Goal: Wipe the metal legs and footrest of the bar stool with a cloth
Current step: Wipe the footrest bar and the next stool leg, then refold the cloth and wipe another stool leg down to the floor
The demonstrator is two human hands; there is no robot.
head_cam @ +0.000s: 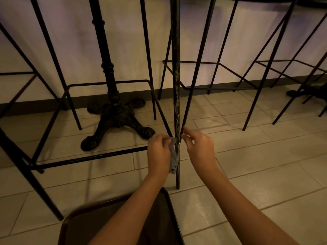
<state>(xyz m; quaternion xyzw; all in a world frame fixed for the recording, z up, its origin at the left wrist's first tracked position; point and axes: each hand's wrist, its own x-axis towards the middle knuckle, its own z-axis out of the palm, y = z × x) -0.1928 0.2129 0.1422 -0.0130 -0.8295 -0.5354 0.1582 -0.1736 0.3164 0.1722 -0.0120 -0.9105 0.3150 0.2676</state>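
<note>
Both hands meet low on a scuffed black stool leg, a grey cloth pressed to it.

Both forearms reach forward and down, converging on the near stool leg point(177, 106) just above the tiled floor point(265, 170). The left hand point(158, 152) is curled closed around the grey cloth point(173, 156), holding it against the leg's left side, the cloth's tail hanging down along the metal. The right hand point(198, 145) is half closed, its fingertips point(184, 137) pinching at the leg and the cloth's top edge from the right. The footrest bar point(88, 157) runs off leftward at about hand height. A cast-iron table base point(115, 119) stands behind, near the wall.
</note>
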